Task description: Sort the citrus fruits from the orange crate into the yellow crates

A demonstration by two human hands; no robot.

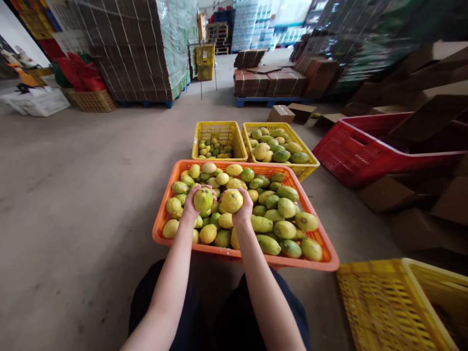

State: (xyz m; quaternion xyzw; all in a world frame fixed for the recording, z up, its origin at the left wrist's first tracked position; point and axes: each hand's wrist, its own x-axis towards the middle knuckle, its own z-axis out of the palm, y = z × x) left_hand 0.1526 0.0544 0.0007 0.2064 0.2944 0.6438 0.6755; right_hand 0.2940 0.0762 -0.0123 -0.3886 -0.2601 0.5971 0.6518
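Observation:
Held in my left hand (189, 204) is a yellow-green fruit (203, 200), roundish and papaya-like, with the fingers curled around its far side. A paler yellow fruit (232, 201) of the same kind rests in my right hand (246, 207). My two hands are side by side, slightly apart, over a wide orange crate (234, 253). Many similar fruits fill that crate, rounder ones on the left and longer, greener ones (268, 244) on the right. My hands and forearms hide some of the fruit beneath.
Behind the orange crate stand a yellow crate with small fruits (239, 146) and a yellow crate with larger fruits (309, 170). A red crate (340, 151) and cardboard boxes (391, 192) are on the right, another yellow crate (373, 297) near right. Wrapped pallets (127, 53) stand farther back.

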